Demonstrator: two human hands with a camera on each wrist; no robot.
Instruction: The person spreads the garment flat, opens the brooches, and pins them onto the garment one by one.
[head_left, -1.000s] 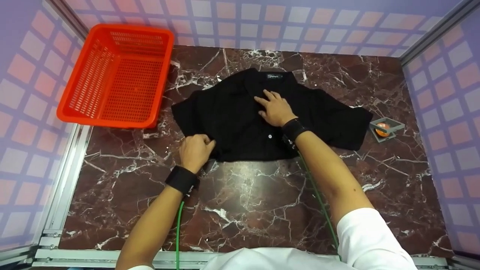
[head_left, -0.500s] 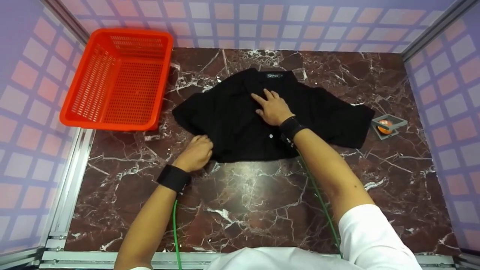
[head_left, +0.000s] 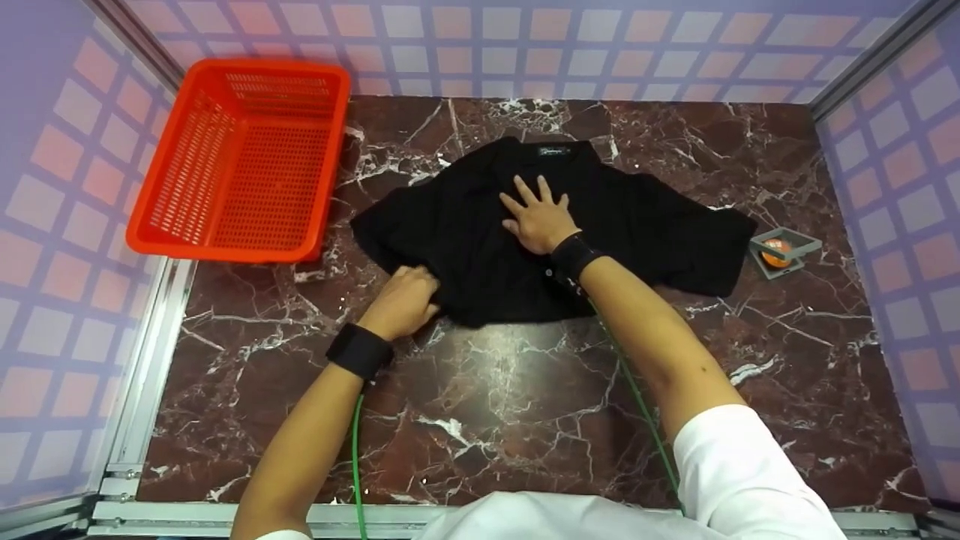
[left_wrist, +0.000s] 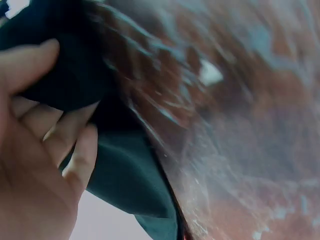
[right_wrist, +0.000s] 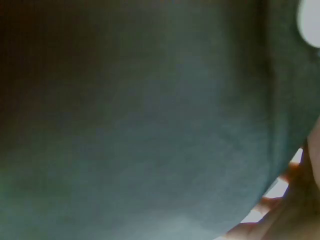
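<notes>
A black short-sleeved shirt (head_left: pixel 480 225) lies front up on the marble-patterned table, its collar label toward the far wall. My left hand (head_left: pixel 405 300) grips the shirt's left side edge just below the sleeve. In the left wrist view, the thumb lies over the black cloth (left_wrist: pixel 125 170) and the fingers (left_wrist: pixel 82 155) curl beneath it. With fingers spread, my right hand (head_left: pixel 540 221) rests flat on the shirt's chest, below the collar. The right wrist view is mostly filled by dark cloth (right_wrist: pixel 150 125), with a white button at its corner.
A red plastic basket (head_left: pixel 322 202) stands at the back left. To the right of the shirt's right sleeve sits a small grey frame-like box (head_left: pixel 791 244) with an orange round piece inside. Green cables (head_left: pixel 357 465) trail from both wristbands. Patterned walls enclose the back and sides.
My right hand's fingers have spread wider on the chest. My left hand has shifted its hold slightly along the side edge, and the cloth beside it has bunched a little.
</notes>
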